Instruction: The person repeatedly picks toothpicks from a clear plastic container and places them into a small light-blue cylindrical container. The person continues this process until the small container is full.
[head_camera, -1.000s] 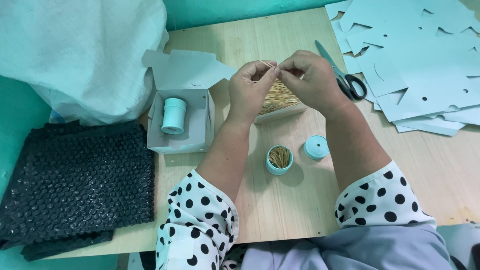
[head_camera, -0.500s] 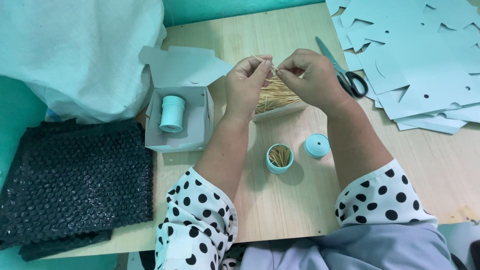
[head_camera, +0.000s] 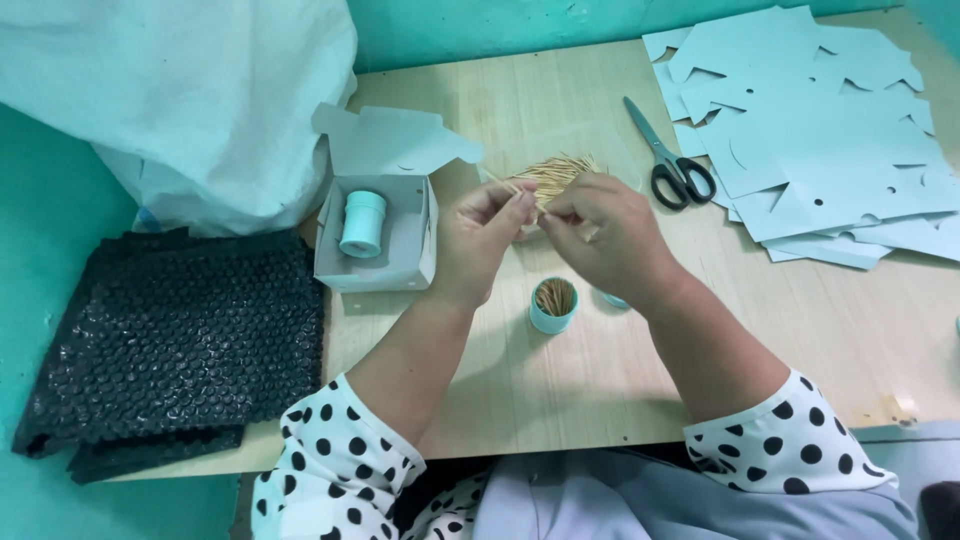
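- At the centre of the wooden worktop (head_camera: 600, 380), the person's two hands meet above a loose pile of toothpicks (head_camera: 552, 174).
- At 9 o'clock from the hands, a big white sack (head_camera: 180, 100) leans on the teal wall, and below it, at 8 o'clock, lie black bubble-wrap sheets (head_camera: 170, 345).
- At 2 o'clock, a spread of pale blue cut card sheets (head_camera: 820, 130) covers the worktop corner.
- At 9 o'clock, just beside the left hand, an open pale blue box (head_camera: 378, 235) holds a teal capped tube (head_camera: 362, 223).
- The left hand (head_camera: 482, 240) has its fingers (head_camera: 520, 205) pinched together on a few toothpicks.
- The right hand (head_camera: 610, 235) has its fingers closed on the same small bunch, touching the left hand's tips.
- At 1 o'clock lie black-handled scissors (head_camera: 668, 160).
- At 6 o'clock, just below the hands, stands an open teal tube of toothpicks (head_camera: 554, 305).
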